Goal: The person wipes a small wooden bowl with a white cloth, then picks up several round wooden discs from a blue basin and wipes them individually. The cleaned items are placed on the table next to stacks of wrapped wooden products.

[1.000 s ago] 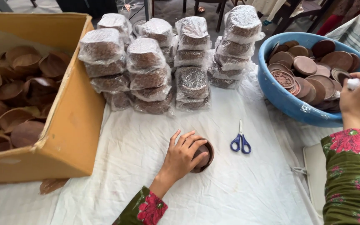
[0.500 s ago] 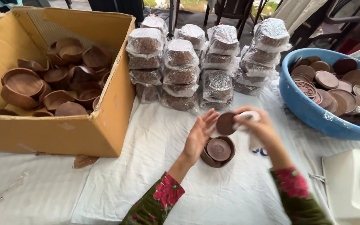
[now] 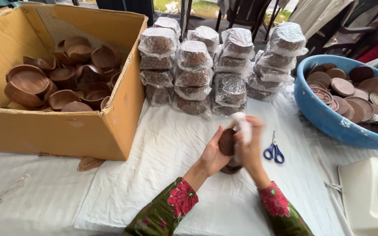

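Currently left hand (image 3: 213, 155) grips brown disc (image 3: 227, 142), right hand (image 3: 250, 146) grips white wad (image 3: 243, 126) above scissors (image 3: 274, 152); a loose pinch risks dropping disc.

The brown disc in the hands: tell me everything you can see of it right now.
The brown disc is small, round and flat, dull brown like unglazed clay. It is held upright above the white cloth, its face turned toward the camera. The left hand cups it from the left; the right hand presses a blurred white wad against its right edge. Just below, partly hidden by the hands, a second brown piece lies on the cloth.
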